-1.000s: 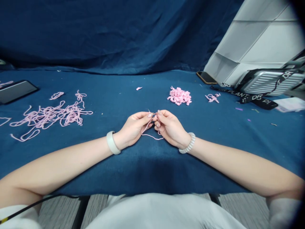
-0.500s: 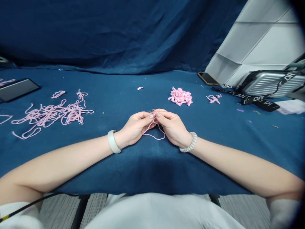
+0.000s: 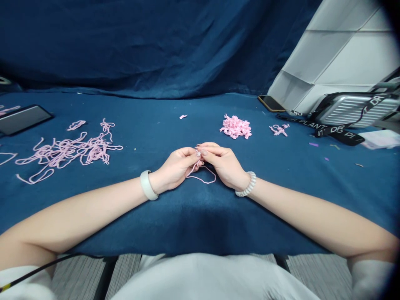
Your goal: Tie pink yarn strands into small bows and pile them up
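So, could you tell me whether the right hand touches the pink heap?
Apart: the head view shows blue cloth between right hand and pink heap.

A big dark blue cloth (image 3: 150, 46) hangs at the back, with soft folds; the counter (image 3: 162, 233) has a blue cover too, with a dim shadow near its front edge. On the right leans a white panel (image 3: 346, 54) with straight lines across it; below, the floor (image 3: 318, 275) is grey and stripy; the light looks soft.
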### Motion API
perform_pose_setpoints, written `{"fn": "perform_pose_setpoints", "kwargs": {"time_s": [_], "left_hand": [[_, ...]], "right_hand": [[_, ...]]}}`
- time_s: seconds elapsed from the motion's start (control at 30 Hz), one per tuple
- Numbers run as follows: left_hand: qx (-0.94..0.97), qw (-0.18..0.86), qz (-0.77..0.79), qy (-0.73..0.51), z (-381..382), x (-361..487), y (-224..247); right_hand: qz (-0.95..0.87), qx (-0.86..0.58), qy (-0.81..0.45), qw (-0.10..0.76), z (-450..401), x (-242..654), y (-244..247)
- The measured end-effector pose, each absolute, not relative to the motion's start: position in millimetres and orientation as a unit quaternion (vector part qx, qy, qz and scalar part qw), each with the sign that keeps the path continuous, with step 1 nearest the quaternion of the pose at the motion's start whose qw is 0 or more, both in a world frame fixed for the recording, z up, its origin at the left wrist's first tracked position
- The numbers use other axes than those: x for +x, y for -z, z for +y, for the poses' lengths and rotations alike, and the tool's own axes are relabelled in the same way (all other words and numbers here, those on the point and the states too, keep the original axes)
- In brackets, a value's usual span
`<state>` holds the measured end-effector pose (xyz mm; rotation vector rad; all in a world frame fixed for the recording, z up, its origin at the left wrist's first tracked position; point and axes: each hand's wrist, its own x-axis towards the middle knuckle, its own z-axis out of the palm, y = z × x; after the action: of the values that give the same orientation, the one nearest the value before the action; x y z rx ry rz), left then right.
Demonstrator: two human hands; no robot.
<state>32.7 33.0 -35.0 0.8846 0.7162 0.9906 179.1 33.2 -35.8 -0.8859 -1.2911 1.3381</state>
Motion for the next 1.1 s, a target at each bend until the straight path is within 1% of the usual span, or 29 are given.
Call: {"fn": "perform_pose_setpoints", "kwargs": {"time_s": [0.1, 0.27, 0.47, 0.7, 1.1], "left_hand": [[0.401, 0.729, 0.330, -0.446, 32.9, 32.2, 34.6], [0.394, 0.727, 0.342, -0.446, 31.8, 31.8, 32.5], [0.385, 0.729, 0.346, -0.448, 32.0, 31.7, 32.5], [0.371, 0.741, 0.332, -0.451, 33.7, 31.7, 34.0], [0.369, 0.746, 0.329, -0.446, 35.7, 33.8, 34.5]], "right_hand": [[-0.577, -0.368, -0.531, 0.500, 35.5, 181.0, 36.5], [-0.533, -0.354, -0.573, 0.512, 40.9, 187.4, 42.1], [-0.601, -0.336, -0.501, 0.525, 44.8, 192.4, 42.3], [-0.610, -0.334, -0.478, 0.537, 44.1, 188.8, 41.4], [-0.643, -0.374, -0.417, 0.521, 47.7, 180.0, 43.1]]}}
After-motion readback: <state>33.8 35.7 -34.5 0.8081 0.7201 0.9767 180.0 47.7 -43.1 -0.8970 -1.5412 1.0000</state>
